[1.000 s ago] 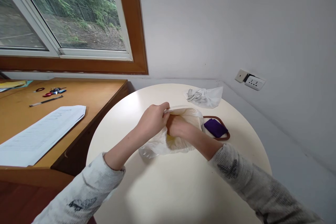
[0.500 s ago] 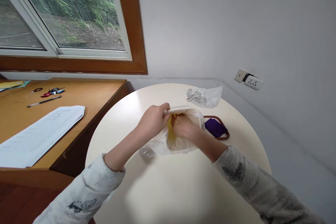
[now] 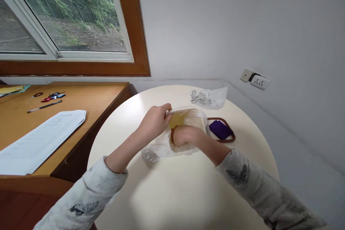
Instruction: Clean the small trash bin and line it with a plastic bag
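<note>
A white plastic bag (image 3: 159, 144) lines an open container on the round table, its mouth facing up. My left hand (image 3: 157, 120) pinches the bag's rim at the upper left. Inside the mouth is my right hand (image 3: 183, 136), bent down at the wrist, with its fingers hidden by the hand and the bag. Something yellow (image 3: 178, 118) shows within, beyond my right hand. Just right of the bag, a folded purple cloth (image 3: 221, 130) lies within a brown-rimmed oblong piece (image 3: 233, 138).
A crumpled clear plastic bag (image 3: 208, 97) lies at the back of the round table (image 3: 167, 194). On the left, a wooden desk (image 3: 107, 95) bears papers (image 3: 45, 140), a pen (image 3: 44, 106) and keys (image 3: 54, 95). Wall sockets (image 3: 260, 81) are at the right.
My right hand has moved lower and nearer inside the bag, and its fingers have gone out of sight. My left hand stays on the rim.
</note>
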Demonstrator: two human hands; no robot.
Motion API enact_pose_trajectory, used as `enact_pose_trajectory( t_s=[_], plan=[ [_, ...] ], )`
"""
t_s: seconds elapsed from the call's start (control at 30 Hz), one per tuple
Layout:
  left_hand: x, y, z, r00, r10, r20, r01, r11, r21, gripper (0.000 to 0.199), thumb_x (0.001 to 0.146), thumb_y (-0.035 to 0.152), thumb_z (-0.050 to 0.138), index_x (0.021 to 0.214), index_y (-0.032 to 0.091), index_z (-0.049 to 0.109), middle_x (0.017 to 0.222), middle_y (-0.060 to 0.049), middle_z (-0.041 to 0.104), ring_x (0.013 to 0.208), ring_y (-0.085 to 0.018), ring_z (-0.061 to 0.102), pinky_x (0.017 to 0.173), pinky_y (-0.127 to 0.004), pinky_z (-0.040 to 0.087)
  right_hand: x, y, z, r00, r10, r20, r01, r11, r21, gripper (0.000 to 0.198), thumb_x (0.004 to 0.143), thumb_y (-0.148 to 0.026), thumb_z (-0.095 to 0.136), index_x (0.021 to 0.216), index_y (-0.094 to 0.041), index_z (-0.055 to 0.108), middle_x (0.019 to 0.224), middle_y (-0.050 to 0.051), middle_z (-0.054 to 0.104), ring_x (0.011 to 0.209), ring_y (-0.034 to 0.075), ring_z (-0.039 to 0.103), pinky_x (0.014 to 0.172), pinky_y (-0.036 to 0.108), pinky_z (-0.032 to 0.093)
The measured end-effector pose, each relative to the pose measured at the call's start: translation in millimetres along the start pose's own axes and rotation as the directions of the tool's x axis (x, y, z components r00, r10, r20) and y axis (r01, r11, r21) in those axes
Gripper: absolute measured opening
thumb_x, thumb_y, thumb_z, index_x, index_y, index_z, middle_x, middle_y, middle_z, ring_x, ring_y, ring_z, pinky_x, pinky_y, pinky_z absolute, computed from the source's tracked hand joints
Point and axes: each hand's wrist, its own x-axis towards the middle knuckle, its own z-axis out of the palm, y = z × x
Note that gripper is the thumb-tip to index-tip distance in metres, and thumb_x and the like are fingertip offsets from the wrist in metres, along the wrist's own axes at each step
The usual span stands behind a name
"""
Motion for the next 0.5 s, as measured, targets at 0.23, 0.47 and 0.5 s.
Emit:
enact_pose_trajectory(
  t_s=[0.23, 0.47, 0.5],
  plan=[
    [16.0, -10.7, -5.4, 0.999, -0.049, 0.000, 0.049, 0.996, -0.076, 0.019, 0.078, 0.032, 0.047, 0.064, 0.019, 0.049, 0.045, 0.004, 0.040, 0.043, -0.010, 0.033, 0.044, -0.021, 0.024, -29.0, 17.3, -29.7, 0.993, -0.085, -0.087, 0.096, 0.986, 0.139, 0.022, 0.078, -0.012, 0.044, 0.085, -0.015, 0.065, 0.080, 0.006, 0.068, 0.068, 0.019, 0.062, 0.059, 0.030, 0.048],
    [52.0, -40.3, -9.6, 0.956, -0.242, 0.167, 0.283, 0.913, -0.294, 0.028, 0.072, 0.043, 0.055, 0.061, 0.018, 0.047, 0.047, 0.004, 0.043, 0.040, -0.007, 0.035, 0.040, -0.019, 0.023, -85.1, 65.4, -41.4, 0.732, 0.056, -0.679, 0.291, 0.875, 0.386, 0.037, 0.086, -0.018, 0.034, 0.115, -0.026, 0.057, 0.120, -0.001, 0.059, 0.112, 0.016, 0.051, 0.094, 0.031, 0.040],
    [56.4, -43.8, -8.9, 0.948, -0.264, 0.175, 0.307, 0.902, -0.304, 0.028, 0.072, 0.042, 0.056, 0.060, 0.018, 0.047, 0.046, 0.004, 0.042, 0.039, -0.007, 0.033, 0.039, -0.019, 0.022, -89.2, 74.9, -35.3, 0.712, 0.111, -0.693, 0.264, 0.873, 0.411, 0.036, 0.086, -0.018, 0.035, 0.112, -0.026, 0.058, 0.119, -0.001, 0.059, 0.110, 0.016, 0.052, 0.093, 0.031, 0.040]
  ],
)
